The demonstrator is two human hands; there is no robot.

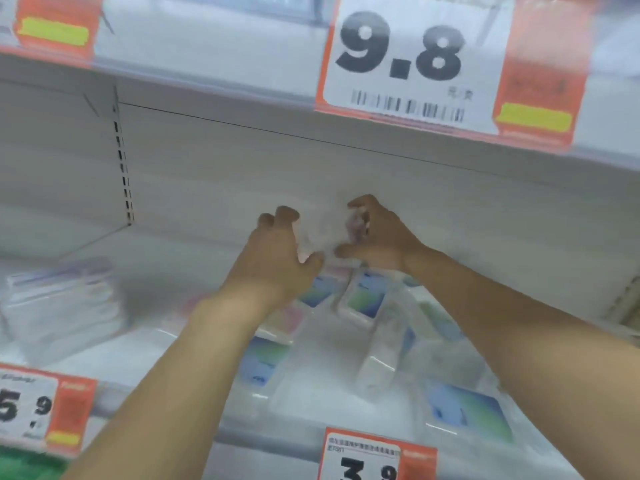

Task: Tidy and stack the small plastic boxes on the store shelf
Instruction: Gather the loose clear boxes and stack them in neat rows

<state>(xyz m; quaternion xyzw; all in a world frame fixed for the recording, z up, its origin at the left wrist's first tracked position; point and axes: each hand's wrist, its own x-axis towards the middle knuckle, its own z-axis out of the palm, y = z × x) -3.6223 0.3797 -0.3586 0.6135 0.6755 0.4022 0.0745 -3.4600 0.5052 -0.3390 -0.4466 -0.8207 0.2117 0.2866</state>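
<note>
Clear pouches (62,306) stacked far left on shelf (166,258). My left hand (277,261) and right hand (377,237) grip one clear small box (325,233) between them, above jumbled boxes (363,303); 9.8 tag (408,64) overhead

A big price tag (446,64) reading 9.8, white with an orange border and a barcode, hung from the upper shelf edge (207,84). Another orange tag (55,26) sat at the top left. On the lower rail, a 5.9 tag (41,410) was at the left and a 3.9 tag (377,459) further right. A slotted upright (123,164) ran down the back panel (311,174). Something green (24,465) showed at the bottom left corner.
</note>
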